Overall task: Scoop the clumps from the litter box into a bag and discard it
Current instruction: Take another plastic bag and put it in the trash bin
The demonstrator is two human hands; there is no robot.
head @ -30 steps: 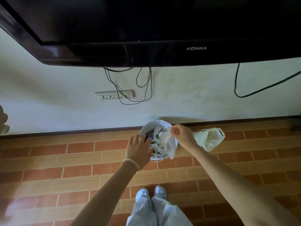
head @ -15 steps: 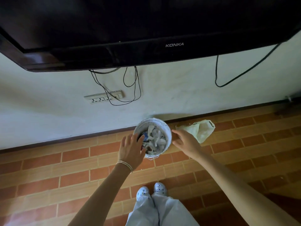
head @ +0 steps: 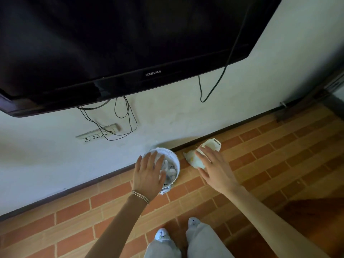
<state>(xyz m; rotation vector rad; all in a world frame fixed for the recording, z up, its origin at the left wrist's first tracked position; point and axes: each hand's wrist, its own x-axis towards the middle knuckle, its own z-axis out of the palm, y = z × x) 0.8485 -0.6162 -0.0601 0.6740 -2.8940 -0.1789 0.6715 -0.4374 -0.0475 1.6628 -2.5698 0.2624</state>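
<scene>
A bin [head: 177,163] is set on the floor [head: 279,155] against the foot of the wall [head: 186,118], and crumpled scraps [head: 170,170] are held in it. The left hand [head: 149,174] is spread over the left part of its opening. Just right of the bin a bag [head: 193,161] is laid on the floor, also by the wall's foot. The right hand [head: 214,170] is held flat over the bag's near end; whether it is touched cannot be told. A television [head: 130,43] is mounted high on the wall. A power strip [head: 98,133] is fixed below it, left of the bin, and cables [head: 122,120] are hung down to it. Two shoes [head: 162,235] are planted in front of the bin.
</scene>
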